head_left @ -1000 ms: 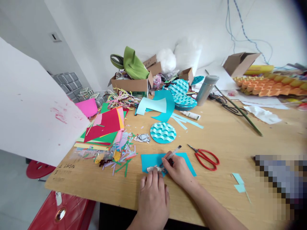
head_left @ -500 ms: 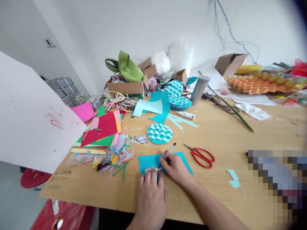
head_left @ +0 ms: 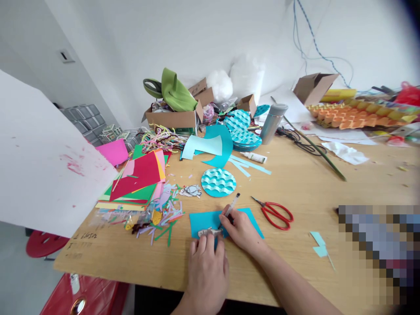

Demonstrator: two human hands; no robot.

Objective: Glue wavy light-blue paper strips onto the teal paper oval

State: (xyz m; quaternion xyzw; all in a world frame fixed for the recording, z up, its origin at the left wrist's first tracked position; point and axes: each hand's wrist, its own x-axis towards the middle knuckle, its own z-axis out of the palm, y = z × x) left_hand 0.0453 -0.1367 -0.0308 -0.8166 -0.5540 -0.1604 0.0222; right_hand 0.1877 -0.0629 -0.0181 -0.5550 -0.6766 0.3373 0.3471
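A sheet of blue paper (head_left: 200, 221) lies on the table in front of me. On it rests a small white paper cutout with dark lines (head_left: 204, 231), partly hidden by my left hand (head_left: 209, 267), whose outstretched fingers press it down. My right hand (head_left: 242, 231) grips a pen (head_left: 233, 204), its tip at the cutout's right end. Just beyond the sheet are a round blue disc with wavy paper strips (head_left: 218, 182) and a fish-shaped paper cutout (head_left: 190, 191). Red-handled scissors (head_left: 277, 214) lie to the right of my right hand.
Coloured paper sheets (head_left: 139, 177) and paper scraps (head_left: 166, 214) spread at left. Behind stand a cardboard box (head_left: 172, 119), more wavy discs (head_left: 243, 135), a glue bottle (head_left: 255, 157) and a grey flask (head_left: 274, 123). An orange egg tray (head_left: 351, 114) sits back right; pale blue scraps (head_left: 320, 246) lie right.
Almost nothing differs. The pen's upper end has tipped very slightly left, and the whole view has shifted a little; both hands stay in place.
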